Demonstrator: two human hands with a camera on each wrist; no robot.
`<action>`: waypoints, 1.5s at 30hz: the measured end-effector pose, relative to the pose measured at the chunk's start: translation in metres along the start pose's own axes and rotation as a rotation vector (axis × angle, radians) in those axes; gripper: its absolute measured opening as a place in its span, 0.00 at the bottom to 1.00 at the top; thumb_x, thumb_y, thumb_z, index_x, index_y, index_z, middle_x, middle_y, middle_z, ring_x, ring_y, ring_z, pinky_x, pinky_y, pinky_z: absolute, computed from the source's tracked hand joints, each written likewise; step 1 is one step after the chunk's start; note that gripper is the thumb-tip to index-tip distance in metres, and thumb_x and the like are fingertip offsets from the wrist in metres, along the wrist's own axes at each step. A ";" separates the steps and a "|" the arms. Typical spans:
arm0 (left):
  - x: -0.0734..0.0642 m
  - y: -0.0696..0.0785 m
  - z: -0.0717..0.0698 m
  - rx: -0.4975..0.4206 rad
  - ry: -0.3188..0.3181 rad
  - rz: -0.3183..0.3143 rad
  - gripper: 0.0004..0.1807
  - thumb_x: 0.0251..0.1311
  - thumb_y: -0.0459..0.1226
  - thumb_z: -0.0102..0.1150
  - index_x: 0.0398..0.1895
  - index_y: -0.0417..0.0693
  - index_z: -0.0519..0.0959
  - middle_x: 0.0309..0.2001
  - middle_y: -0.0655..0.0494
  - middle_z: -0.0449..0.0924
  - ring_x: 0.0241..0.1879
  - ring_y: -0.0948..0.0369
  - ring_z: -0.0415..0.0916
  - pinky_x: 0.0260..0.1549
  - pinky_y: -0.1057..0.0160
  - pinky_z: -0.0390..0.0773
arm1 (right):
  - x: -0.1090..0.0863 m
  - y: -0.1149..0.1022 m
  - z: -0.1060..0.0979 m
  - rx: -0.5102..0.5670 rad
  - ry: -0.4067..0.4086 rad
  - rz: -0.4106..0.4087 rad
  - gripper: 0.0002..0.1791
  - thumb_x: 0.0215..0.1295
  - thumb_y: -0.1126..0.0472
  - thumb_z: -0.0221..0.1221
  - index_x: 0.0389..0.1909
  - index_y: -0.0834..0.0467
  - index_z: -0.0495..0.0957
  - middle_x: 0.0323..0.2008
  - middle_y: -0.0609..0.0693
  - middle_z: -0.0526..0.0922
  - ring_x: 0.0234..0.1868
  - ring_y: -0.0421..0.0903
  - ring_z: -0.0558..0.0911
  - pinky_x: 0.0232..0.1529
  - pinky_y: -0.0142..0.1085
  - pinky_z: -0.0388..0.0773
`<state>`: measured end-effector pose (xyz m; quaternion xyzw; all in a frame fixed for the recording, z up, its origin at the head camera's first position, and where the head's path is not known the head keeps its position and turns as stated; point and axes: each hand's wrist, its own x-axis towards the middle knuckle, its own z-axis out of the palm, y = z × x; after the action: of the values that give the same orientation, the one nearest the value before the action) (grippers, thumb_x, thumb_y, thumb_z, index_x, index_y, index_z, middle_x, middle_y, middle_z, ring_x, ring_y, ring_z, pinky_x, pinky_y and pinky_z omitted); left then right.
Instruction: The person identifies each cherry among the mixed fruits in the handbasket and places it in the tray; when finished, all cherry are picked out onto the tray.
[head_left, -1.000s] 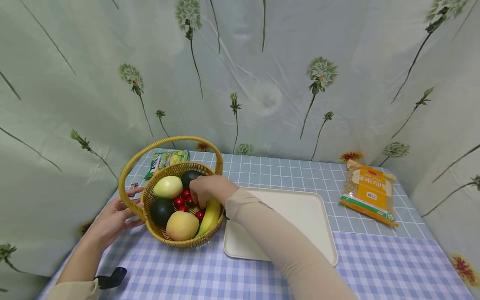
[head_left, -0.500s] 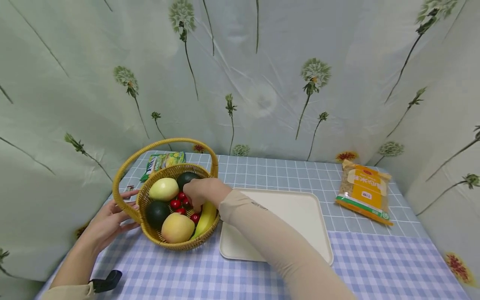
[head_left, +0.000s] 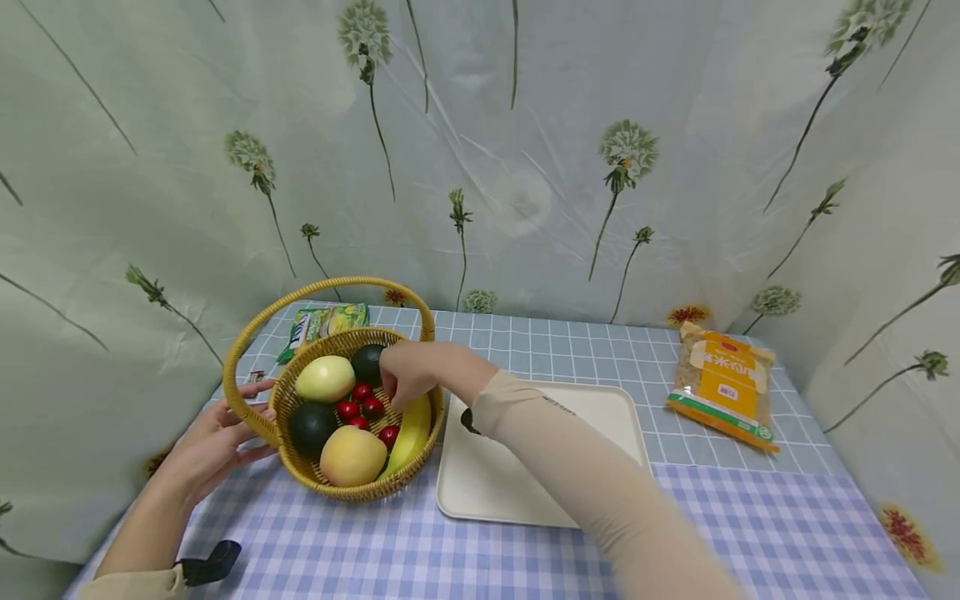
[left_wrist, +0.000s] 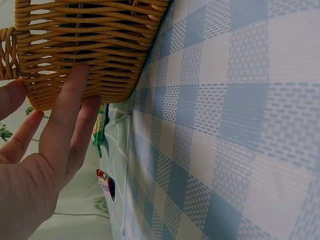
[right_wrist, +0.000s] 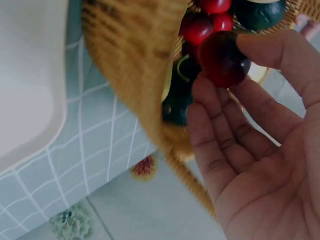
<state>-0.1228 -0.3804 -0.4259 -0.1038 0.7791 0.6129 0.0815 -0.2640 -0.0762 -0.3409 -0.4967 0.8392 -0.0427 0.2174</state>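
A wicker basket with a tall handle stands at the left of the table. In it lie a banana, a peach, a pale yellow-green fruit, two dark green round fruits, one of them a dark fruit by the left wall, and several red cherries. My right hand is over the basket's right side. In the right wrist view its thumb and fingers pinch a dark red cherry. My left hand touches the basket's left side with extended fingers.
A cream tray lies right of the basket, partly under my right sleeve. At the far right rests an orange bag of grain. A green packet is behind the basket, and a small wrapper lies near my left fingers.
My right hand has risen from among the cherries and shifted right, now with a cherry pinched. The left hand keeps its place at the basket.
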 end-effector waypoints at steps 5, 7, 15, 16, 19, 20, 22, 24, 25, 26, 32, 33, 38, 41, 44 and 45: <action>0.001 -0.001 -0.001 0.017 0.000 0.001 0.32 0.80 0.45 0.59 0.81 0.60 0.61 0.51 0.67 0.76 0.49 0.70 0.83 0.49 0.56 0.90 | -0.023 0.016 -0.002 0.105 0.085 -0.043 0.07 0.71 0.59 0.69 0.45 0.58 0.89 0.35 0.44 0.86 0.35 0.36 0.80 0.37 0.25 0.78; 0.001 -0.003 -0.002 0.011 -0.005 0.005 0.31 0.80 0.44 0.59 0.81 0.60 0.61 0.51 0.67 0.77 0.48 0.70 0.83 0.49 0.56 0.90 | -0.034 0.022 -0.001 0.150 0.118 -0.052 0.12 0.71 0.60 0.69 0.51 0.59 0.88 0.40 0.46 0.88 0.39 0.38 0.83 0.41 0.26 0.81; 0.002 -0.006 -0.003 -0.008 -0.008 0.011 0.29 0.80 0.43 0.58 0.79 0.65 0.64 0.49 0.70 0.78 0.48 0.71 0.83 0.48 0.57 0.90 | -0.077 0.045 0.019 0.297 0.219 -0.088 0.15 0.71 0.63 0.67 0.57 0.60 0.87 0.49 0.49 0.90 0.47 0.41 0.87 0.60 0.40 0.85; 0.003 -0.005 -0.003 -0.009 -0.008 0.010 0.29 0.80 0.43 0.58 0.79 0.65 0.64 0.49 0.70 0.79 0.48 0.70 0.84 0.48 0.57 0.90 | -0.080 0.049 0.022 0.323 0.228 -0.088 0.15 0.71 0.63 0.67 0.56 0.60 0.87 0.49 0.50 0.90 0.47 0.40 0.87 0.61 0.42 0.85; 0.004 -0.005 -0.004 -0.005 -0.005 0.006 0.30 0.80 0.44 0.59 0.80 0.64 0.63 0.48 0.72 0.80 0.47 0.69 0.85 0.48 0.56 0.90 | -0.088 0.062 0.034 0.384 0.254 -0.067 0.15 0.70 0.65 0.67 0.55 0.62 0.87 0.47 0.51 0.91 0.46 0.38 0.88 0.60 0.43 0.86; 0.004 -0.004 -0.004 -0.004 -0.004 0.003 0.30 0.80 0.44 0.59 0.80 0.64 0.63 0.48 0.73 0.80 0.47 0.68 0.86 0.48 0.56 0.90 | -0.090 0.066 0.039 0.402 0.262 -0.055 0.15 0.69 0.64 0.67 0.55 0.62 0.87 0.46 0.51 0.91 0.45 0.38 0.88 0.59 0.41 0.86; 0.005 -0.004 -0.004 0.000 -0.002 0.002 0.30 0.80 0.44 0.59 0.81 0.63 0.62 0.48 0.73 0.81 0.46 0.67 0.86 0.48 0.55 0.90 | -0.091 0.074 0.048 0.430 0.280 -0.025 0.15 0.68 0.64 0.68 0.54 0.62 0.87 0.45 0.51 0.91 0.44 0.37 0.87 0.56 0.36 0.86; 0.005 -0.005 -0.004 0.003 -0.002 0.003 0.31 0.80 0.44 0.58 0.81 0.62 0.62 0.48 0.72 0.81 0.46 0.67 0.86 0.48 0.54 0.90 | -0.092 0.081 0.057 0.445 0.299 0.004 0.15 0.67 0.64 0.69 0.53 0.62 0.87 0.44 0.50 0.92 0.42 0.36 0.87 0.53 0.31 0.85; 0.005 -0.005 -0.004 0.005 -0.003 0.002 0.31 0.80 0.44 0.58 0.81 0.62 0.62 0.48 0.73 0.81 0.46 0.67 0.86 0.48 0.54 0.90 | -0.091 0.085 0.061 0.447 0.307 0.017 0.14 0.66 0.64 0.69 0.52 0.62 0.87 0.43 0.49 0.92 0.41 0.35 0.87 0.51 0.29 0.84; 0.005 -0.005 -0.005 0.005 -0.004 0.003 0.31 0.80 0.44 0.58 0.81 0.62 0.62 0.48 0.73 0.81 0.46 0.67 0.86 0.49 0.54 0.90 | -0.090 0.088 0.065 0.447 0.313 0.028 0.14 0.66 0.64 0.69 0.51 0.62 0.88 0.42 0.49 0.92 0.40 0.34 0.86 0.49 0.28 0.84; 0.005 -0.004 -0.004 0.003 -0.004 0.006 0.30 0.81 0.43 0.58 0.80 0.62 0.62 0.48 0.73 0.81 0.46 0.67 0.87 0.48 0.54 0.90 | -0.085 0.097 0.082 0.467 0.320 0.083 0.14 0.64 0.65 0.72 0.50 0.62 0.88 0.40 0.49 0.91 0.39 0.35 0.85 0.46 0.28 0.83; 0.004 -0.004 -0.004 0.003 -0.004 0.005 0.30 0.80 0.44 0.58 0.80 0.62 0.62 0.48 0.73 0.81 0.46 0.67 0.87 0.48 0.54 0.90 | -0.084 0.098 0.084 0.476 0.318 0.092 0.15 0.64 0.65 0.72 0.50 0.63 0.87 0.40 0.50 0.91 0.39 0.36 0.86 0.47 0.28 0.84; 0.004 -0.004 -0.003 -0.002 -0.005 0.013 0.29 0.80 0.43 0.59 0.79 0.63 0.63 0.48 0.73 0.80 0.46 0.67 0.86 0.48 0.54 0.90 | -0.080 0.099 0.092 0.532 0.309 0.115 0.15 0.64 0.65 0.73 0.51 0.63 0.87 0.44 0.52 0.92 0.42 0.38 0.88 0.50 0.29 0.85; 0.005 -0.004 -0.003 -0.006 -0.005 0.023 0.29 0.80 0.42 0.59 0.79 0.63 0.64 0.48 0.74 0.80 0.46 0.67 0.86 0.48 0.54 0.90 | -0.078 0.099 0.094 0.563 0.307 0.117 0.15 0.65 0.66 0.72 0.51 0.63 0.87 0.44 0.52 0.92 0.43 0.39 0.88 0.50 0.29 0.85; 0.004 -0.005 -0.003 -0.005 -0.002 0.022 0.29 0.80 0.42 0.59 0.79 0.63 0.64 0.48 0.74 0.80 0.46 0.68 0.86 0.48 0.54 0.90 | -0.076 0.097 0.096 0.576 0.307 0.112 0.15 0.65 0.66 0.72 0.51 0.63 0.87 0.43 0.52 0.92 0.43 0.39 0.89 0.48 0.28 0.84; 0.004 -0.006 -0.003 -0.005 -0.002 0.018 0.29 0.80 0.43 0.59 0.79 0.63 0.63 0.49 0.73 0.79 0.46 0.68 0.85 0.48 0.54 0.90 | -0.075 0.097 0.097 0.575 0.306 0.112 0.15 0.64 0.66 0.72 0.51 0.63 0.87 0.42 0.51 0.92 0.42 0.38 0.88 0.47 0.27 0.84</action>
<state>-0.1250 -0.3852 -0.4321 -0.0965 0.7783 0.6157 0.0765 -0.2726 0.0505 -0.4320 -0.3560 0.8417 -0.3398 0.2220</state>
